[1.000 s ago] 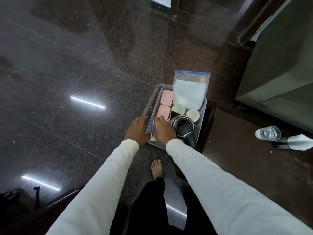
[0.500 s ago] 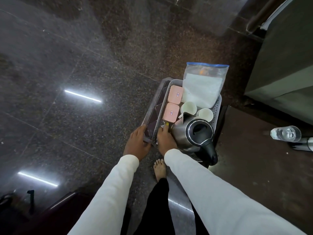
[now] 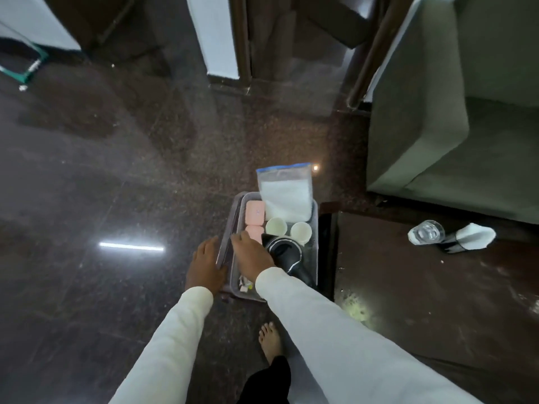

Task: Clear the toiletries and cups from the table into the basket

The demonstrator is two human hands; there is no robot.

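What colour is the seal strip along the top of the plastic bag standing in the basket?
Blue, on the clear zip-top plastic bag with white contents; the head view shows it.

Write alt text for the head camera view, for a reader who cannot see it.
Seen from above, a person's left hand grips the outer edge of a grey basket while the right hand reaches inside it. The basket holds two pink boxes, two white cups, a kettle and a zip bag. A glass remains on the table.

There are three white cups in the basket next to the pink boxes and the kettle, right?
Not quite. The head view shows two white cups in the basket, not three. The rest is right: they sit beside the pink boxes and the kettle.
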